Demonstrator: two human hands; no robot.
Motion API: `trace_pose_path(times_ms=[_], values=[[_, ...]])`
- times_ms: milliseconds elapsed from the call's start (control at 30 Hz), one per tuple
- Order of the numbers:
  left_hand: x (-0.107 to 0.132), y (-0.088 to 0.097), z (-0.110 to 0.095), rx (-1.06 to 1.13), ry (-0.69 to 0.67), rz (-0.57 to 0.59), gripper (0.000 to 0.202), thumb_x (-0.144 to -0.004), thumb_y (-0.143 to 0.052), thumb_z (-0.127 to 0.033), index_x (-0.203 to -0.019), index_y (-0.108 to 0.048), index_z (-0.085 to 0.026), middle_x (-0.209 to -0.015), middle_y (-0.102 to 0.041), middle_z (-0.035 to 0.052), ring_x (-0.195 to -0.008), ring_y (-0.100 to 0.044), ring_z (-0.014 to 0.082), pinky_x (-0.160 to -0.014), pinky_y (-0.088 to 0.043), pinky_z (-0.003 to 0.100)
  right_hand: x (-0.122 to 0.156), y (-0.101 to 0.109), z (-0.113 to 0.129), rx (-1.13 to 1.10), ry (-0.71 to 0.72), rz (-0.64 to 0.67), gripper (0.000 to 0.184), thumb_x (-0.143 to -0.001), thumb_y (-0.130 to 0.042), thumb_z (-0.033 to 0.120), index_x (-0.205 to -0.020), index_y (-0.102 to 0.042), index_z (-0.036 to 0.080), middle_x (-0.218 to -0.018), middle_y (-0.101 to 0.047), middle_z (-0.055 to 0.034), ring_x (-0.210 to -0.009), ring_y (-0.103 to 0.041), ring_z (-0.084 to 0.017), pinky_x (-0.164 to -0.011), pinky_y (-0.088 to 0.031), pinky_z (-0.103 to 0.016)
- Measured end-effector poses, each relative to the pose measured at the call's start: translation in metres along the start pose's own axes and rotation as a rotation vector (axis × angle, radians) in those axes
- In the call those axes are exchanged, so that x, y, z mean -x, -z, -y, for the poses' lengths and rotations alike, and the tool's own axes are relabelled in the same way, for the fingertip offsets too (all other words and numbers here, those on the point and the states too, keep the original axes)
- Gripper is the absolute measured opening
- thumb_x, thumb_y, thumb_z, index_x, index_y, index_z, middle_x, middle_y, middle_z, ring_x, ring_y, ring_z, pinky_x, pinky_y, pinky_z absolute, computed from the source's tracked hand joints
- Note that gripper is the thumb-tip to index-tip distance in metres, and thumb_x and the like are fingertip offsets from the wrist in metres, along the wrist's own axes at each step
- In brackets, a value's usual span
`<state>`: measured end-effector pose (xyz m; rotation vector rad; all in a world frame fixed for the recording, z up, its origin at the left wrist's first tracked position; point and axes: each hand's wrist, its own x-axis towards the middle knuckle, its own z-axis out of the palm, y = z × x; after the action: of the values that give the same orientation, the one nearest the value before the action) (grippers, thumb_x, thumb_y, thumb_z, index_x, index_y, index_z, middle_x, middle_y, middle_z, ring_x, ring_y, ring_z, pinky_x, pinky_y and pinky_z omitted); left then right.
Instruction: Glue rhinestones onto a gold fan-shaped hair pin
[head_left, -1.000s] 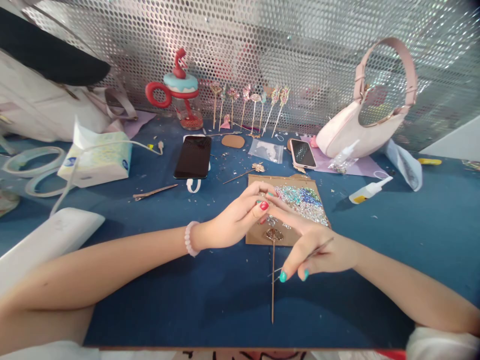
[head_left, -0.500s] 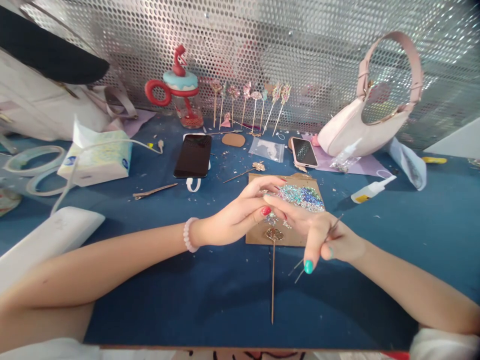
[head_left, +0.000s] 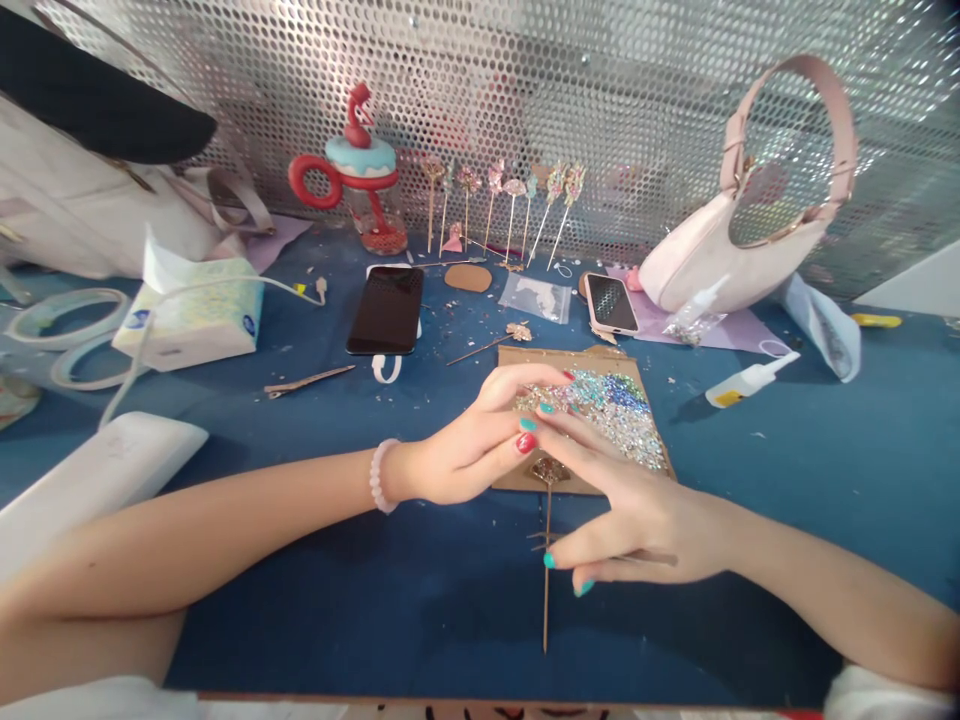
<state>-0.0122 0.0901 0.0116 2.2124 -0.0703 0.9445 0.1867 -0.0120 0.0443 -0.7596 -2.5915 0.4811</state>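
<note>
My left hand (head_left: 465, 445), with a pale bead bracelet (head_left: 381, 475) at the wrist, reaches over a piece of cardboard (head_left: 517, 358) with its fingers stretched out. The fingertips of my right hand (head_left: 652, 510) meet the left fingers there. Thin metal tweezers (head_left: 651, 557) are held in the lower fingers of my right hand, prongs pointing left. Colourful rhinestones (head_left: 634, 430) are spread on the cardboard, partly covered by both hands. Below my hands lies a hair stick (head_left: 546, 610), its fan-shaped metal ornament (head_left: 550, 470) resting on the cardboard.
Behind the cardboard are another hair stick (head_left: 480, 348), a small plastic bag (head_left: 534, 298), and two phones, one black (head_left: 386, 310) and one pink-edged (head_left: 611, 303). A glue bottle (head_left: 739, 385) lies right. Decorated sticks (head_left: 512, 215) stand at the back near a handbag (head_left: 690, 250). Tissues (head_left: 199, 310) sit left.
My right hand has turned over, back upward, and its fingertips have come onto the left fingers. The tweezers' prongs have swung left across the hair stick. My left hand has barely moved.
</note>
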Motion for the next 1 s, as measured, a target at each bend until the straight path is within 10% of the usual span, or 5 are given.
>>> trace_pose_path(times_ms=[400,700,1000], values=[[-0.001,0.002,0.009,-0.355,-0.138,-0.119,0.024,-0.099,-0.04,-0.032,-0.095,-0.061,-0.022,-0.12,-0.053,0.0084,-0.113,-0.044,0.0238,-0.1,-0.038,0.045,-0.002,0.001,-0.012,-0.083,0.021,-0.03,0.017,-0.086,-0.058,0.032,-0.089,-0.073,0.023,-0.158,0.0,0.0072,-0.146,-0.008,-0.024,-0.118,-0.017,-0.043],[0.004,0.001,0.03,-0.528,0.181,-0.19,0.018,-0.088,-0.054,-0.009,-0.095,-0.064,-0.022,-0.124,-0.048,0.0077,-0.12,-0.045,0.0231,-0.102,-0.036,0.044,0.018,0.012,-0.069,-0.189,-0.229,-0.376,0.015,-0.084,-0.063,0.032,-0.096,-0.072,0.032,-0.119,-0.058,-0.0048,-0.111,-0.056,-0.019,-0.097,-0.046,-0.039],[0.007,0.002,0.035,-0.508,0.32,-0.077,0.012,-0.086,-0.062,-0.015,-0.076,-0.063,-0.021,-0.112,-0.059,0.0023,-0.11,-0.048,0.0244,-0.095,-0.033,0.046,0.019,0.014,-0.11,-0.104,-0.478,-0.418,0.013,-0.081,-0.065,0.024,-0.092,-0.071,0.028,-0.094,-0.072,-0.0028,-0.093,-0.065,-0.018,-0.085,-0.052,-0.037]])
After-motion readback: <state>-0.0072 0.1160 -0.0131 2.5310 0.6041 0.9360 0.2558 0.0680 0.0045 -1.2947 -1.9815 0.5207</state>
